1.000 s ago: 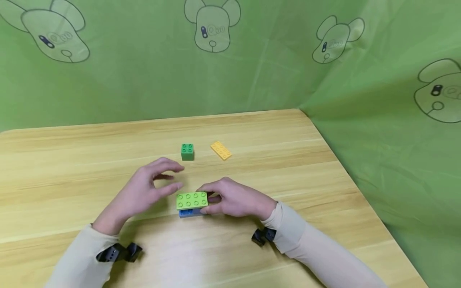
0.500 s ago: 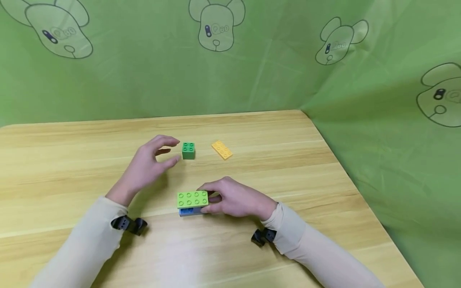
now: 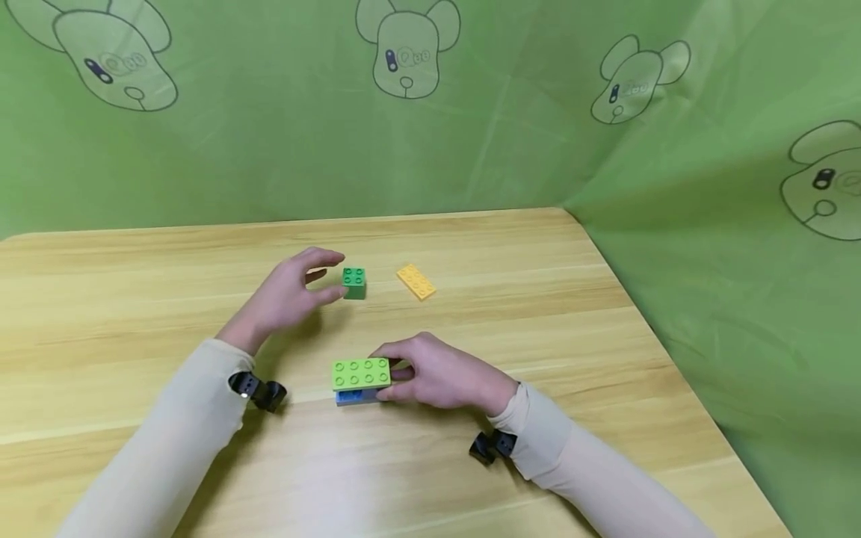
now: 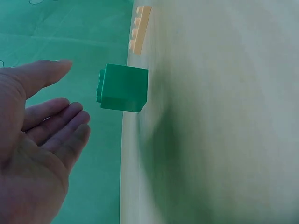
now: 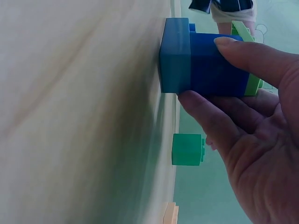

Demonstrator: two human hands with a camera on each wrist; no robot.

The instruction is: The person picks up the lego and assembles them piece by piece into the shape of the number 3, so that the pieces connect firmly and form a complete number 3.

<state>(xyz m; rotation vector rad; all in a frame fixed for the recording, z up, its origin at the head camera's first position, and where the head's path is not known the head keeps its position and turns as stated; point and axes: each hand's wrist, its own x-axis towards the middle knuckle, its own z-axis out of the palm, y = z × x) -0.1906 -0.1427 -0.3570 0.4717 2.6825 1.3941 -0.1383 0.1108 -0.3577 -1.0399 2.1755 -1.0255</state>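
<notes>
My right hand [image 3: 440, 371] holds a small stack of toy building bricks by its right end, thumb and fingers on opposite sides. In the right wrist view the stack has a lighter blue brick [image 5: 175, 56] at the bottom and a dark blue brick [image 5: 217, 65] in the middle. A lime-green plate [image 3: 361, 374] with studs caps it and overhangs at the left. Farther back, my left hand [image 3: 289, 291] reaches beside a green brick [image 3: 353, 284], thumb and fingers spread. In the left wrist view a gap separates them from that brick.
A flat yellow-orange plate [image 3: 416, 282] lies right of the green brick. Wood-grain tabletop [image 3: 538, 314] surrounds the bricks. Green cloth [image 3: 282, 149] with printed animal heads hangs behind the table and along its right side. A dark camera [image 3: 258, 391] sits on the left wrist.
My left hand has moved away from the stack, forward and slightly right, to the side of the green brick. My right hand and the stack have stayed in place.
</notes>
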